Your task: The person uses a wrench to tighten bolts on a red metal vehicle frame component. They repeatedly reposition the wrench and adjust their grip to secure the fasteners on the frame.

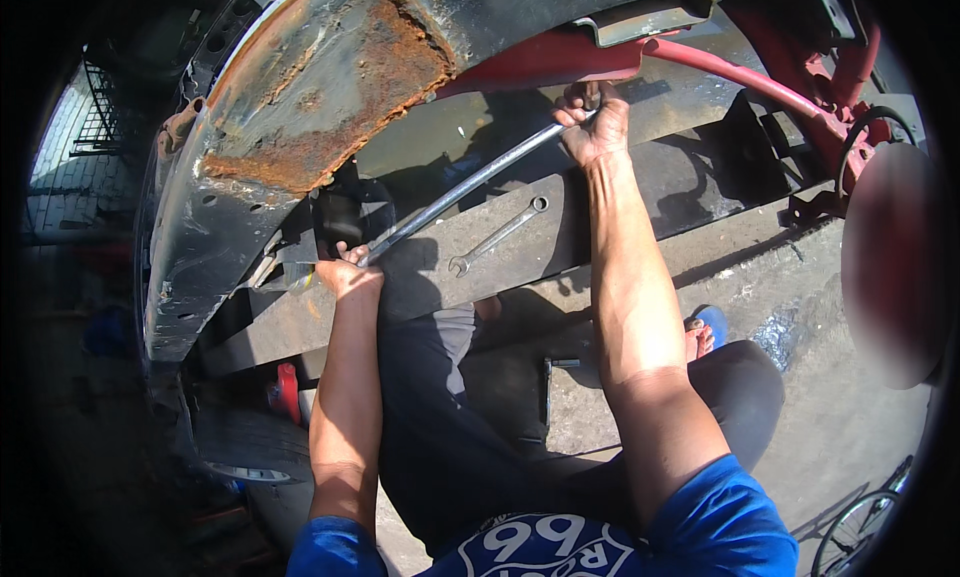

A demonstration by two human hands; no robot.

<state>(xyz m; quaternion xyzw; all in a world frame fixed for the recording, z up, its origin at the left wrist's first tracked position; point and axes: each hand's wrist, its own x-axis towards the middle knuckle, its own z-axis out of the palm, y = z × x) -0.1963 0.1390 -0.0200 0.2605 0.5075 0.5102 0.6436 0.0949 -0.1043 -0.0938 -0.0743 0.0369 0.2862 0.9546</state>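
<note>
A long, straight metal bar (465,189) runs slantwise between my hands, rising from left to right. The fingers of my right hand (597,125) are closed round its upper end, just under a red metal part of the vehicle. At the lower end, my left hand (347,269) is closed on the bar beside the dark underside of the bodywork; its fingertips are partly hidden. Below the bar, a combination wrench (500,237) lies on a flat grey metal beam (420,282), touched by neither hand.
Rust-eaten vehicle bodywork (325,87) overhangs at the upper left. A red tube (740,74) crosses the upper right. An L-shaped tool (548,397) lies on the concrete by my legs. A tyre (250,439) is at lower left, a bicycle wheel (850,537) at lower right.
</note>
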